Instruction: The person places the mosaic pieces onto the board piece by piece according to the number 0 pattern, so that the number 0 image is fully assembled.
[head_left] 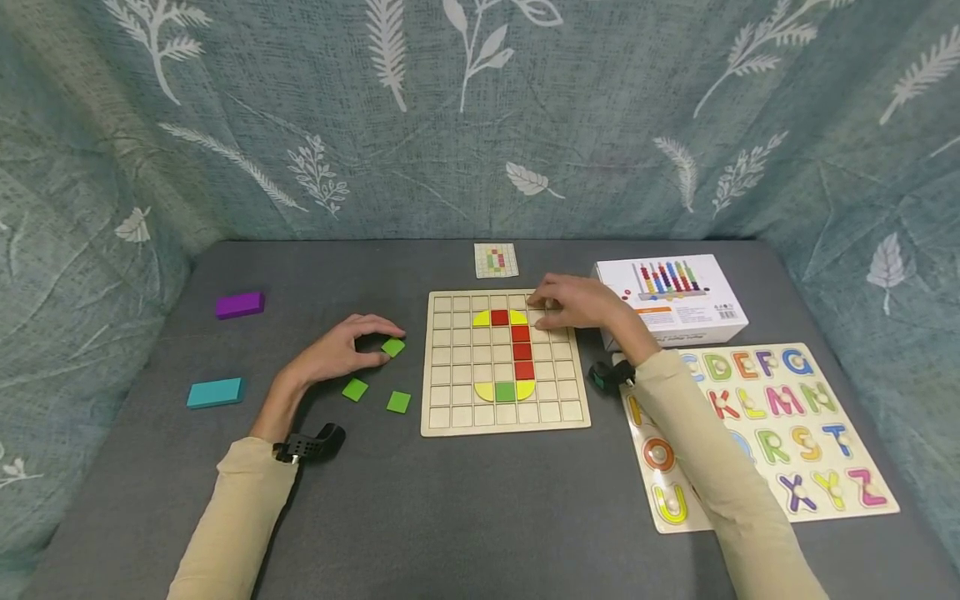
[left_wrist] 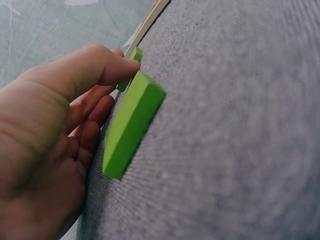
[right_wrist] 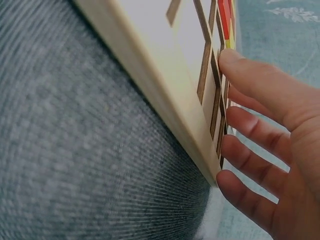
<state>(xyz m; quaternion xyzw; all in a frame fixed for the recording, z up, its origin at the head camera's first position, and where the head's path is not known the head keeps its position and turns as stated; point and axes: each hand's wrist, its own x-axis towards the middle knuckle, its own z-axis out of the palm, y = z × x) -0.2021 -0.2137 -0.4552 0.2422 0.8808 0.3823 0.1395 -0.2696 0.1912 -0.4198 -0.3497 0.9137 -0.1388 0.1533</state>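
My left hand (head_left: 341, 348) pinches a green square tile (head_left: 393, 347) between thumb and fingers, left of the wooden grid board (head_left: 459, 423). In the left wrist view, another green tile (left_wrist: 132, 127) lies nearer, below the thumb. Two loose green tiles, one (head_left: 355, 389) and one (head_left: 399, 402), lie on the table. On the board sit red tiles (head_left: 522, 351), yellow rounded pieces (head_left: 484, 391) and a green tile (head_left: 506, 391). My right hand (head_left: 581, 302) rests at the board's upper right corner, fingers loosely bent, holding no piece.
Behind the board lies a small pattern card (head_left: 496, 260). A white abacus box (head_left: 675, 300) and an alphabet board (head_left: 757, 508) are to the right. Purple (head_left: 240, 305) and teal (head_left: 215, 392) blocks lie far left. A patterned curtain (head_left: 450, 167) hangs behind the table.
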